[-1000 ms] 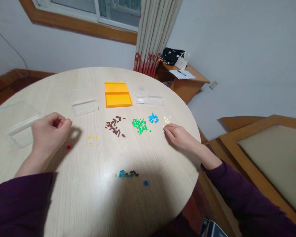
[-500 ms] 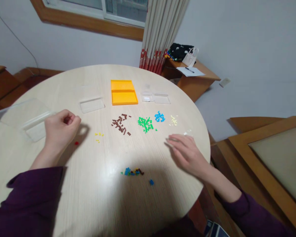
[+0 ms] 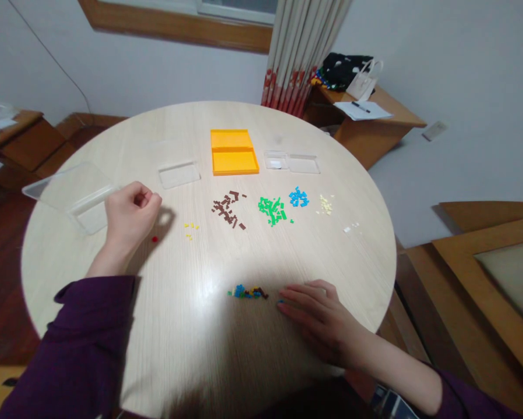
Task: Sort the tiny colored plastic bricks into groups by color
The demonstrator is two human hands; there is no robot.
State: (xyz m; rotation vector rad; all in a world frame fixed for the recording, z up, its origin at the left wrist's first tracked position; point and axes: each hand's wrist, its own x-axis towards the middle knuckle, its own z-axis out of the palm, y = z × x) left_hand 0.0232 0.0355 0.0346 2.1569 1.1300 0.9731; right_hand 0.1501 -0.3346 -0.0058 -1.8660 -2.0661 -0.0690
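Note:
My left hand (image 3: 134,212) is raised over the left of the table, its fingers curled closed; whatever is inside is hidden. Below it lies a small red piece (image 3: 155,239). My right hand (image 3: 316,314) reaches low at the front right with its fingers stretched out. At its fingertips a bit of a small blue brick (image 3: 281,301) shows, mostly covered by the hand; I cannot tell whether it is gripped. Just left of it sits a multicoloured cluster of small bricks (image 3: 249,292). Loose brown (image 3: 229,209), green (image 3: 274,211), blue (image 3: 299,197) and cream pieces (image 3: 325,205) lie in piles farther back.
An open orange case (image 3: 235,162) stands at the back of the round table (image 3: 178,326). Clear plastic boxes (image 3: 179,174) flank it, and a larger clear lidded box (image 3: 91,212) is beside my left hand. Yellow bits (image 3: 190,227) and white bits (image 3: 347,230) are scattered about.
My right hand has come down toward me from near the cream pieces and now covers most of the lone blue brick. The left hand stays closed; the view has shifted slightly.

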